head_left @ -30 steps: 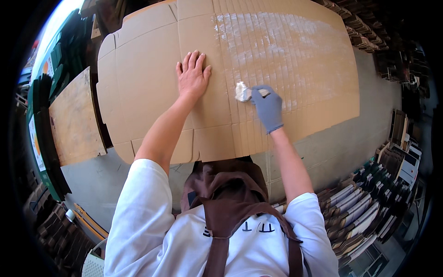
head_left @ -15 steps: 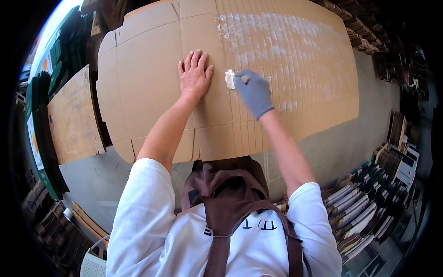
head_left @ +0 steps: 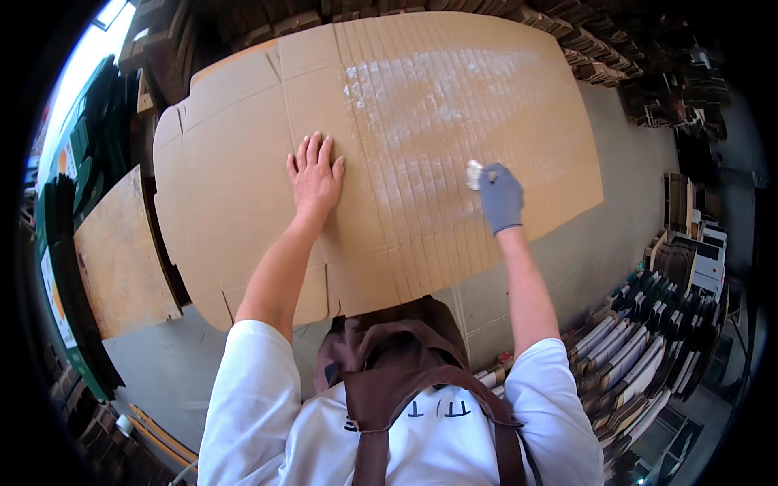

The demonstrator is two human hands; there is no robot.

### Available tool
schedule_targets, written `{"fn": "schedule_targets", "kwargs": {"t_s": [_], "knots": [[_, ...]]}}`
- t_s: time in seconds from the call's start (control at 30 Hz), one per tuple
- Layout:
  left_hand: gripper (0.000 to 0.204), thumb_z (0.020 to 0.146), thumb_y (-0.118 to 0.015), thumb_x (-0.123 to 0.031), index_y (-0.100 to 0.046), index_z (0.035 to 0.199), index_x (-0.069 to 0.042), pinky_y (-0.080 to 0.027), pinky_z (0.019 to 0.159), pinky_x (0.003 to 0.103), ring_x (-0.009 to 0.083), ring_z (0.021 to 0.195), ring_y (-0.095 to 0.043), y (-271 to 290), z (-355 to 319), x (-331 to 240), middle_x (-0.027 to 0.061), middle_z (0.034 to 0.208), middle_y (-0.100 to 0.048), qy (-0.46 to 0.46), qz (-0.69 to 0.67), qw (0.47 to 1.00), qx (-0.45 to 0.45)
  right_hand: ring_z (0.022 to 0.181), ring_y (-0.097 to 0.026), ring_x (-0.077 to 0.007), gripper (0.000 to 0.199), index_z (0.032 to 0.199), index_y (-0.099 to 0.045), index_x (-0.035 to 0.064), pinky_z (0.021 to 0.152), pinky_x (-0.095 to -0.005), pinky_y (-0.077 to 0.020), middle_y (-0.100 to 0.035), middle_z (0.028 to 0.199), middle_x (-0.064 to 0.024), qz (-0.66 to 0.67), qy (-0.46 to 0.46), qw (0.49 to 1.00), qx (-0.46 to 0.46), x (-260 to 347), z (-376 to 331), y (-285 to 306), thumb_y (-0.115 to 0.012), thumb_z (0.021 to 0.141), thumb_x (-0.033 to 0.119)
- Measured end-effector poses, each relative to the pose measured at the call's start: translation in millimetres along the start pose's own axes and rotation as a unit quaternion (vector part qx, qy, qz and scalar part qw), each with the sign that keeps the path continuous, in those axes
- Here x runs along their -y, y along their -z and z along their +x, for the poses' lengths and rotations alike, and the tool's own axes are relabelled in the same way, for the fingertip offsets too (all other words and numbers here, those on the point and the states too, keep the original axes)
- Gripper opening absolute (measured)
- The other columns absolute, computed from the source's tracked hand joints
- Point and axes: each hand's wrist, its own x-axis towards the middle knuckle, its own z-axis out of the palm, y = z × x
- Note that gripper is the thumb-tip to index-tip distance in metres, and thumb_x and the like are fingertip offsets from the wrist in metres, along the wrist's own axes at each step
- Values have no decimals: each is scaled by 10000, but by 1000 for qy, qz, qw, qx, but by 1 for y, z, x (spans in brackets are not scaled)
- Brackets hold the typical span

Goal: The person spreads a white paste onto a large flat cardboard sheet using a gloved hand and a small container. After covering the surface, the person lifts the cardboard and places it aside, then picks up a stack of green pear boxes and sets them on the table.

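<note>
A large flattened cardboard box point(head_left: 227, 202) spreads in front of me, its right part creased with many parallel lines and smeared with a wet, whitish, shiny coating point(head_left: 429, 89). My bare left hand point(head_left: 316, 182) lies flat on the plain cardboard left of the creases, fingers spread. On my right hand point(head_left: 502, 197) is a grey glove, its fingers closed round a brush whose white head point(head_left: 474, 174) touches the creased part. A pale stub, seemingly the handle's end, shows at the grip; the rest is hidden by the glove.
A wooden board point(head_left: 126, 255) stands left of the cardboard, near dark green stacked panels point(head_left: 57, 267). Stacks of brown cardboard pieces point(head_left: 596, 49) line the far side. At the lower right are rows of upright folded sheets point(head_left: 624, 348) on the grey floor point(head_left: 559, 259).
My right hand has swept the brush rightward and nearer across the creased part. The left hand stays flat on the cardboard; the whole view has shifted somewhat.
</note>
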Motion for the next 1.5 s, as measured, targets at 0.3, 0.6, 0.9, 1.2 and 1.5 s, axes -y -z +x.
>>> {"fn": "schedule_targets", "kwargs": {"t_s": [0.3,0.6,0.9,1.2,1.5], "knots": [[492,956,-484,-358,-447,1398,-146,-147,1167,518,252,1434,-244,6,0,-1,43,1517,-347,7,16,1000,20,911,-626,-317,237,1053,-616,95,760,-415,-533,-625,1062,-126,80,354,929,-72,100,0,-47,-577,825,44],[496,941,-495,-335,-449,1394,-137,-142,1164,511,269,1433,-243,6,2,-9,54,1517,-351,5,26,999,32,1138,-594,-303,330,1180,-615,16,956,-387,-481,-623,1236,-170,123,325,933,-96,-10,181,-34,-415,919,38],[505,925,-504,-286,-442,1393,-107,-133,1165,509,312,1420,-272,1,-1,0,106,1503,-366,-18,39,999,6,1117,-582,-328,340,1218,-585,29,974,-392,-462,-618,1205,-175,9,393,917,-64,-18,223,-44,-467,899,35],[505,935,-463,-312,-447,1378,-69,-170,1146,519,360,1395,-297,-3,2,3,159,1486,-379,-49,40,998,-9,1102,-588,-297,276,1172,-600,45,933,-385,-482,-629,1154,-156,46,312,942,-113,-92,291,9,-499,917,75],[484,954,-428,-300,-438,1370,-51,-191,1135,523,382,1385,-299,-1,2,5,179,1483,-369,-65,50,997,2,883,-634,-342,230,914,-645,35,759,-447,-501,-657,935,-212,-36,160,980,-108,-197,377,21,-438,916,136]]}}
